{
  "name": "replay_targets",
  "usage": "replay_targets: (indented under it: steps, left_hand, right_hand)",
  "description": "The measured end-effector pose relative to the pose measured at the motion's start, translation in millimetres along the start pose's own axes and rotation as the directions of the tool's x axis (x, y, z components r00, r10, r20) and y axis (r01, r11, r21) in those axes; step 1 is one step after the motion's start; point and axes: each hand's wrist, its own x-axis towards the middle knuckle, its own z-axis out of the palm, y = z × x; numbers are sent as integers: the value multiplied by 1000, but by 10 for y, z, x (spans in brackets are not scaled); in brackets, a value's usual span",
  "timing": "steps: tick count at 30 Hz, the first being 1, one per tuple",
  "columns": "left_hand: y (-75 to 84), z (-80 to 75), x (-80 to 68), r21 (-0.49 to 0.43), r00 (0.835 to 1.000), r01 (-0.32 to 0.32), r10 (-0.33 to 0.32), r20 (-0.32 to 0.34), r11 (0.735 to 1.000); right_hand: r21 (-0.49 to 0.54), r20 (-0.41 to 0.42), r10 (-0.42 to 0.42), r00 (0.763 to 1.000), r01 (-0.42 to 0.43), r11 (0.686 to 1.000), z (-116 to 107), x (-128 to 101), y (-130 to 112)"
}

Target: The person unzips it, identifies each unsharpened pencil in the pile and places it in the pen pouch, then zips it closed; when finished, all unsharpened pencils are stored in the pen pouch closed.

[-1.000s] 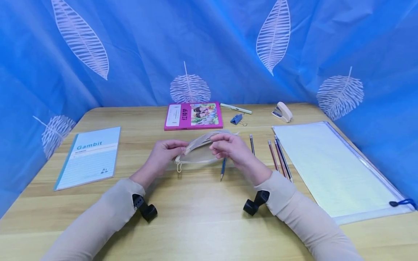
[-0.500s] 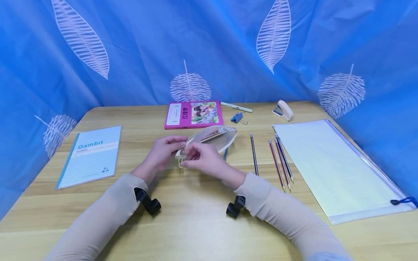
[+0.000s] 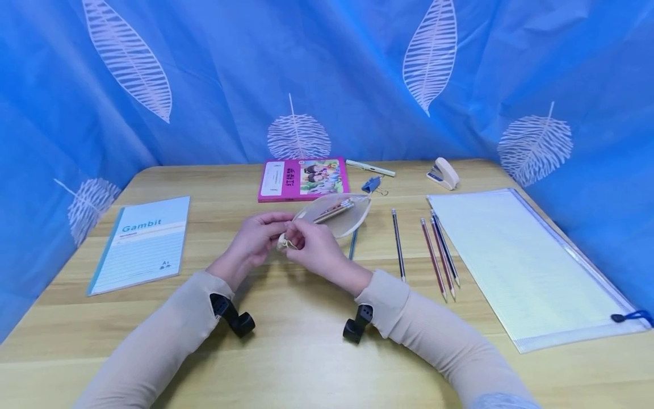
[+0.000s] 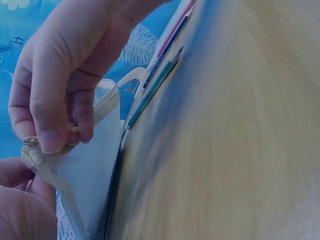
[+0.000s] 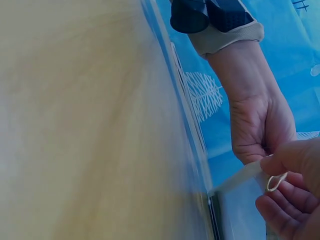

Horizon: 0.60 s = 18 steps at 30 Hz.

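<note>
Zipper pull [image 5: 276, 182] in right hand [image 5: 290, 200]

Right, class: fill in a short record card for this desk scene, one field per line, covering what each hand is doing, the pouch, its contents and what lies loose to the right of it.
Left hand: left hand grips the left end of the mesh pouch.
Right hand: right hand pinches the zip pull at the same end.
Pouch contents: several pencils show through the mesh.
Loose pencils: four loose pencils lie on the table, right of the pouch; a blue pencil lies partly under it.
Far right: zip folder.
Far left: notebook.
</note>
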Motion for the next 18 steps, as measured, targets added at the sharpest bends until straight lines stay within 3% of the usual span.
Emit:
replay_targets:
  steps: [4, 11, 15, 18]
  left_hand:
    - [-20, 12, -6, 33, 1000, -6, 6, 5, 999]
    - [-31, 9, -54, 217, 999, -33, 35, -1, 976]
    - [-7, -42, -146, 329, 997, -62, 74, -24, 942]
    - [11, -115, -247, 418, 991, -115, 131, -10, 901]
  right_hand:
    - [37, 19, 25, 1000, -26, 999, -25, -6, 33]
    - [166, 108, 114, 988, -131, 977, -77, 8, 98]
    - [273, 164, 172, 971, -212, 938, -95, 20, 122]
    - [354, 196, 192, 962, -252, 901, -104, 31, 129]
